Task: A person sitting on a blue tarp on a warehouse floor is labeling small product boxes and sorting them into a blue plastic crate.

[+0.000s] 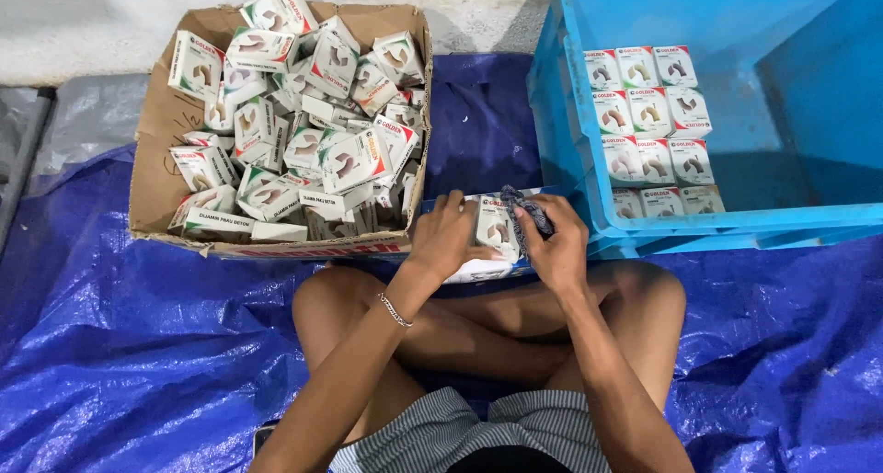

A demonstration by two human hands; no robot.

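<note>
My left hand (446, 236) grips a small white carton (493, 227) held over my crossed legs. My right hand (556, 243) presses a dark patterned cloth (527, 211) against that carton's right side. A cardboard box (152, 147) at the upper left holds a loose heap of several matching white cartons (303, 133). In the blue plastic crate (644, 220) at the right, several of the same cartons (651, 128) lie in neat rows.
A blue tarpaulin (120, 335) covers the floor under me and the containers. A grey sheet (55, 133) and pale concrete lie at the far left and top. A thin bracelet (394, 309) circles my left wrist.
</note>
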